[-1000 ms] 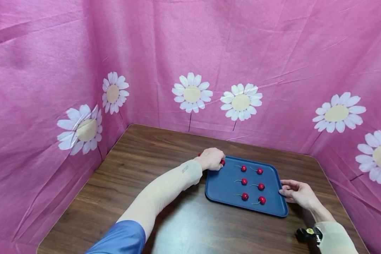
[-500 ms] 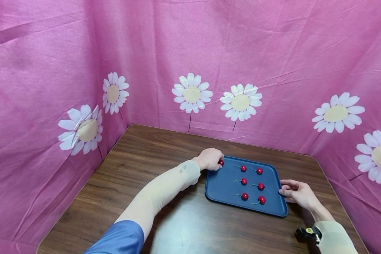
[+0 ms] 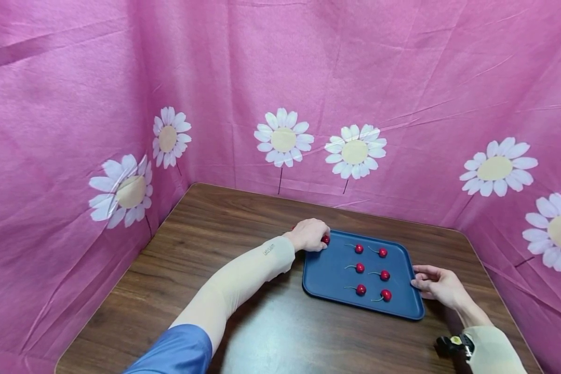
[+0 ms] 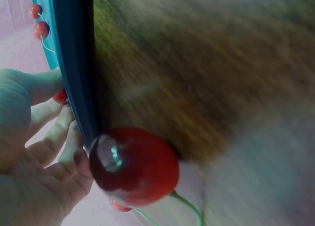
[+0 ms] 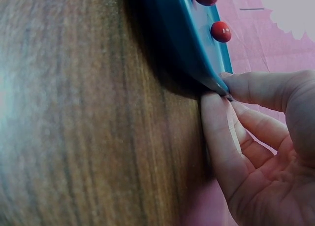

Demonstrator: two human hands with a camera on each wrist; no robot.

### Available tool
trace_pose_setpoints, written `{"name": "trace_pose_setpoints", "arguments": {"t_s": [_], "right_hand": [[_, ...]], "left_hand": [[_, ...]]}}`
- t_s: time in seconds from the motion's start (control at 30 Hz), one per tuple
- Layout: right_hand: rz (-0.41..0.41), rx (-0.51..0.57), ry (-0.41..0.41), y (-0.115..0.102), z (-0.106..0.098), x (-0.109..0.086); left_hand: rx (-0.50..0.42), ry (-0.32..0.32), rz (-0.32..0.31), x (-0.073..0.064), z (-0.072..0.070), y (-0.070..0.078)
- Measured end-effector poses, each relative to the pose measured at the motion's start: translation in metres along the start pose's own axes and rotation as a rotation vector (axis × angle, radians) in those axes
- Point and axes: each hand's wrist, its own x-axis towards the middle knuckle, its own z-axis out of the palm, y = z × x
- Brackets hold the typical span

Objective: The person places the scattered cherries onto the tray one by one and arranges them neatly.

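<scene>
Several red cherries with green stems, such as this cherry, lie in rows on a blue tray. My left hand is at the tray's far left corner and pinches a cherry there. In the left wrist view this cherry shows partly between thumb and fingers, just over the tray's rim. My right hand holds the tray's right edge, thumb on top. The right wrist view shows that right hand with its fingertips on the rim at the corner.
The tray sits on a brown wood-grain table. In the left wrist view a large cherry is near the camera, outside the tray, with another cherry behind it. A pink curtain with white daisies encloses the table.
The left hand has shifted very slightly left, and the cherry at its fingertips with it. The right hand and the tray have stayed in place.
</scene>
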Motion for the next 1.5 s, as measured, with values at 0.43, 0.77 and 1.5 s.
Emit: {"name": "trace_pose_setpoints", "arguments": {"t_s": [0.43, 0.77, 1.5], "right_hand": [[-0.005, 0.015, -0.008, 0.002, 0.003, -0.002], [-0.009, 0.021, -0.004, 0.003, 0.003, -0.001], [-0.032, 0.027, 0.004, 0.003, 0.001, 0.000]], "left_hand": [[-0.048, 0.038, -0.032, -0.014, -0.009, -0.005], [-0.254, 0.139, -0.007, -0.034, -0.031, -0.027], [-0.468, -0.043, 0.037, -0.106, -0.033, -0.088]]}}
